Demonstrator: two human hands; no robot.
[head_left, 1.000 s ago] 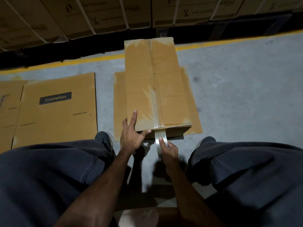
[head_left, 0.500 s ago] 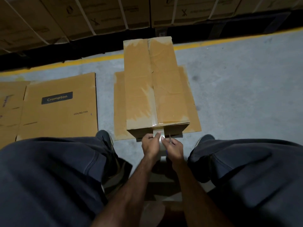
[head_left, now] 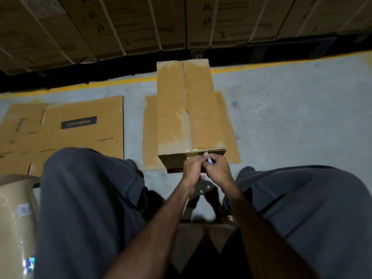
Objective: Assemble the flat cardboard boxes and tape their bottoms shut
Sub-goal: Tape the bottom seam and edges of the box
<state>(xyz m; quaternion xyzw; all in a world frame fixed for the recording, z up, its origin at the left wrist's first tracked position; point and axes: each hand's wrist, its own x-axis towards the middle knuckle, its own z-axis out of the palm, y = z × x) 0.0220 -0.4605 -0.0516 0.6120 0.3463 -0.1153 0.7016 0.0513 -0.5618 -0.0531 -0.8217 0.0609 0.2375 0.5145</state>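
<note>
Both hands now meet at box near edge (6 o'clock): left hand off the lid, pinching tape; right hand grasps a small cutter, so the cut is likely next.

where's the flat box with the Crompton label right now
In the head view, the flat Crompton box lies on the floor at the left, beside the assembled box and just beyond the person's left knee.

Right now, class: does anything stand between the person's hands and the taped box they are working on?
Nothing visible does. Both the left hand and right hand are already at the near end of the box.
</note>
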